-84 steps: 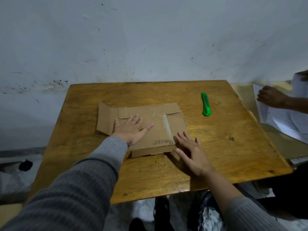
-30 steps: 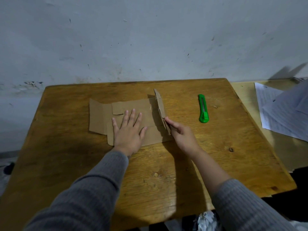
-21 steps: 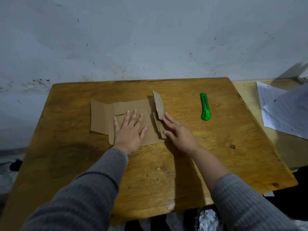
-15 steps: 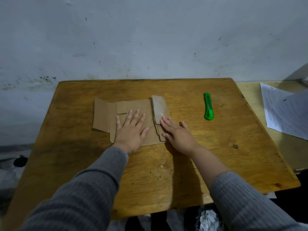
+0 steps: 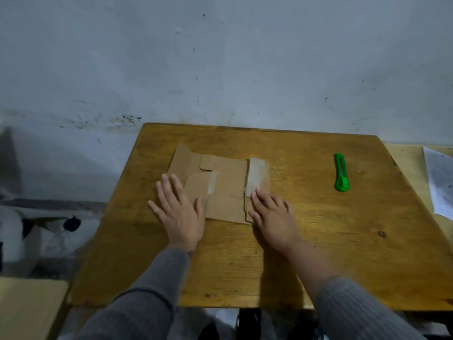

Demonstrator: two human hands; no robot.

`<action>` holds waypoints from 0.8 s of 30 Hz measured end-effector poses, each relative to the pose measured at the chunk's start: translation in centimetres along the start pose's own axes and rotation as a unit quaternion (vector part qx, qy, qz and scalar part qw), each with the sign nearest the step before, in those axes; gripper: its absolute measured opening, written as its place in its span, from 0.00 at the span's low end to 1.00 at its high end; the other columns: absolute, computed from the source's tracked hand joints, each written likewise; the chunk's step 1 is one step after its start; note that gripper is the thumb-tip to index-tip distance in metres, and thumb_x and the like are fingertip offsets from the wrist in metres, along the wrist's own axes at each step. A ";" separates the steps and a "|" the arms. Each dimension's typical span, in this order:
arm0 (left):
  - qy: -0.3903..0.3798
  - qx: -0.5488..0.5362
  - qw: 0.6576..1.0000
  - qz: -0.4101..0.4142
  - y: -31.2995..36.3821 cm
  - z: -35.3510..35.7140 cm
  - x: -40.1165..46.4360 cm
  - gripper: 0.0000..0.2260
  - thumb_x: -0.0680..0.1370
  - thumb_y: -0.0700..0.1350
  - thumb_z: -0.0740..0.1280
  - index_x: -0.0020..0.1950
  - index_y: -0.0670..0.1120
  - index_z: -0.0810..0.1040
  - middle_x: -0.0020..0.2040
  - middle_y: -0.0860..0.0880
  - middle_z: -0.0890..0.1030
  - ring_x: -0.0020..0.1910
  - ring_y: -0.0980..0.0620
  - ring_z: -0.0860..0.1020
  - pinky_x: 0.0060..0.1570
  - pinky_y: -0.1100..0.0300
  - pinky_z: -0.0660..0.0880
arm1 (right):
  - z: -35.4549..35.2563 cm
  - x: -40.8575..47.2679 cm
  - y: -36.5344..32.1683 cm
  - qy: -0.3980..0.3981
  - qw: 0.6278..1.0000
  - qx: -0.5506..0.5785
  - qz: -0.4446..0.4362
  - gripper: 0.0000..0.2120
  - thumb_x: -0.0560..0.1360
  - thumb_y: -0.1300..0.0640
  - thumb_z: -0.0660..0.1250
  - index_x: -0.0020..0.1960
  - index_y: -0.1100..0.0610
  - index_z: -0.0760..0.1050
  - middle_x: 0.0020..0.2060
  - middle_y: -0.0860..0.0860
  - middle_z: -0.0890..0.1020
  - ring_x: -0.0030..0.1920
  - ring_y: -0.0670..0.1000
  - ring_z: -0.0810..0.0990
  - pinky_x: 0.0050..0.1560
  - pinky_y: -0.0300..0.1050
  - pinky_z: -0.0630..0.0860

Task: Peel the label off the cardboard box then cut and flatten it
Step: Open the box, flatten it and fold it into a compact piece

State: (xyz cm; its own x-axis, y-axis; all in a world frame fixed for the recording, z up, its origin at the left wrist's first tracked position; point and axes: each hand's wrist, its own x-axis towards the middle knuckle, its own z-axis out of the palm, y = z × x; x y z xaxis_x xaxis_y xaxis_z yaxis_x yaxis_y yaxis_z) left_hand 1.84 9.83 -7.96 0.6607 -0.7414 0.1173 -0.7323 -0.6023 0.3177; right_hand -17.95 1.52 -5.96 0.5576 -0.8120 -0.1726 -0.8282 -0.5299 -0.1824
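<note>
The cardboard box point(image 5: 225, 182) lies cut open and folded flat on the wooden table point(image 5: 318, 241). Its right panel is folded over onto the middle. My left hand point(image 5: 179, 212) lies flat with straight fingers on the box's left near part. My right hand point(image 5: 274, 217) presses flat on the folded right panel's near end. A green utility knife point(image 5: 341, 176) lies on the table to the right, apart from both hands.
White paper sheets point(image 5: 440, 182) lie on a paler table at the right edge. A stained wall point(image 5: 220, 69) stands right behind the table. A pale surface point(image 5: 27, 307) shows at the lower left. Dark clutter lies on the floor at the left.
My right hand lifted the box's right panel, folded it over leftward and now presses it flat. My left hand slid a little left on the cardboard. The view shifted left.
</note>
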 end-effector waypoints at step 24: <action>0.017 -0.241 0.969 -0.044 -3.1 -0.9 3.4 0.16 0.82 0.49 0.58 0.67 0.48 0.75 0.60 0.48 0.81 0.56 0.47 0.79 0.54 0.53 0.76 | 0.7 0.6 -0.5 0.015 1.000 0.001 0.010 0.25 0.80 0.41 0.47 0.76 0.42 0.49 0.76 0.38 0.51 0.76 0.44 0.50 0.73 0.52 0.48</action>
State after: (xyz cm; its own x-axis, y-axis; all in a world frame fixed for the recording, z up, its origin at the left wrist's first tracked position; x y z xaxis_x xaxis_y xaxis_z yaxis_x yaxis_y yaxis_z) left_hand 6.47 9.49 -7.68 0.7285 -0.6782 0.0968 -0.5153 -0.4493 0.7298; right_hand -17.21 1.49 -6.62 0.5394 -0.8292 -0.1464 -0.8387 -0.5138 -0.1803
